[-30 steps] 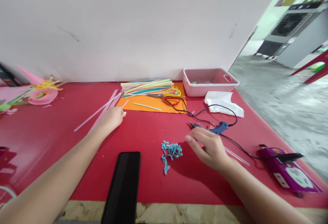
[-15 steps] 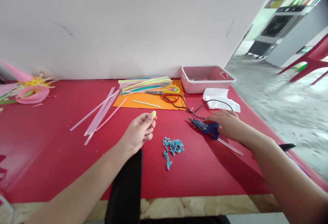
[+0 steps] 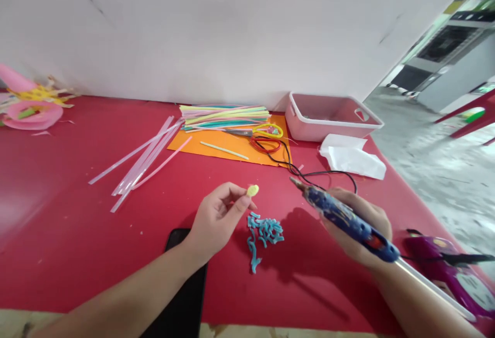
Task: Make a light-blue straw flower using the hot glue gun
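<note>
My left hand pinches a small yellow straw piece between thumb and fingers, held above the red table. My right hand is wrapped round a blue glue gun, lifted off the table with its nozzle pointing up-left toward the yellow piece. A clear glue stick sticks out of the gun's back. Just below the yellow piece lies a small pile of blue curled straw pieces.
A black phone lies under my left forearm. Loose pale straws, an orange sheet with a straw bundle, scissors, a pink tub, white tissue, the black cord and a purple power strip surround the spot.
My left hand came from the loose straws to the middle with the yellow piece. My right hand took hold of the glue gun and lifted it off the table.
</note>
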`<action>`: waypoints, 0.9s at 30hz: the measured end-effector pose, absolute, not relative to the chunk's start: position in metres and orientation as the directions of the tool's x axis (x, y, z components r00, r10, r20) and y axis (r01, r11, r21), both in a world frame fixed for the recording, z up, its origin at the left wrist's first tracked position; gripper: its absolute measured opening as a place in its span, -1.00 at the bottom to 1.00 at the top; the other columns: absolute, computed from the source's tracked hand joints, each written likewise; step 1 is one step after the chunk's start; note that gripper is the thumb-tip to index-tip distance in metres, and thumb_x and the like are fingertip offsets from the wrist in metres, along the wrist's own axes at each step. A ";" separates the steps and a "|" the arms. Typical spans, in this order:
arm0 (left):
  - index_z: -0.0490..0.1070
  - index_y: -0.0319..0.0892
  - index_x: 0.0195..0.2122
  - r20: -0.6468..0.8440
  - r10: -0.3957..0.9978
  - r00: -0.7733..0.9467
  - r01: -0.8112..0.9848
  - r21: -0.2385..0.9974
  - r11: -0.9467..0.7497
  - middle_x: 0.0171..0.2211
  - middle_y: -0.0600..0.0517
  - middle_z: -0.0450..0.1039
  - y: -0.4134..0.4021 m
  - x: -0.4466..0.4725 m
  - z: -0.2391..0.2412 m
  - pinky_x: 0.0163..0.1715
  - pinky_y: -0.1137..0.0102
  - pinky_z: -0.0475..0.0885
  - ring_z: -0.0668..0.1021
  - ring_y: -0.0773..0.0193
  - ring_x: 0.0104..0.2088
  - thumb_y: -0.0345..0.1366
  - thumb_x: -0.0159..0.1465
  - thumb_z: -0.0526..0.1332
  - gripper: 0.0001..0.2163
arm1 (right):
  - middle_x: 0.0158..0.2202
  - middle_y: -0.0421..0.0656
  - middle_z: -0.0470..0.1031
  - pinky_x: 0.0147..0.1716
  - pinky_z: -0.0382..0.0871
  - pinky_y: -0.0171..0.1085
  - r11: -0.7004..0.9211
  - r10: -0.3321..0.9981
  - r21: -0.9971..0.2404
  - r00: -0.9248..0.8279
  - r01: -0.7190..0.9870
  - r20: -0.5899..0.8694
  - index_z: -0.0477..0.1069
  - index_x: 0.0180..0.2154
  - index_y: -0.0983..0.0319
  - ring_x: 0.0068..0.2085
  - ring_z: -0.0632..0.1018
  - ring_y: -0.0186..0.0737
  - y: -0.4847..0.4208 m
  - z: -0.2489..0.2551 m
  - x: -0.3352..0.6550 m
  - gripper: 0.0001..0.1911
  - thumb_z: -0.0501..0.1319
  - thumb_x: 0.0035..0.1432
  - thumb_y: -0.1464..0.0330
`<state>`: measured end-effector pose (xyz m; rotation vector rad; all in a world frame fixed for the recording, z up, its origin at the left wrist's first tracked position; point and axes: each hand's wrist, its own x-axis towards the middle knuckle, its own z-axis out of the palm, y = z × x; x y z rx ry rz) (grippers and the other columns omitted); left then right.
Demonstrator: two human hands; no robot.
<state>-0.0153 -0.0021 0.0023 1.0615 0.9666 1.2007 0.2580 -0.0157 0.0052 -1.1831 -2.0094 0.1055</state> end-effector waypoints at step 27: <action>0.54 -0.11 -0.38 0.044 0.985 0.164 0.031 0.998 -0.049 -0.48 0.08 0.53 -0.020 -0.017 -0.007 -0.54 0.49 0.40 0.52 0.38 -0.54 -0.25 0.23 0.37 -0.91 | -0.45 -0.17 0.39 -0.46 0.39 -0.24 0.693 0.710 -0.498 -0.377 0.521 0.595 0.35 -0.27 0.16 -0.46 0.47 -0.24 -0.024 0.006 0.247 -0.91 0.13 0.19 0.46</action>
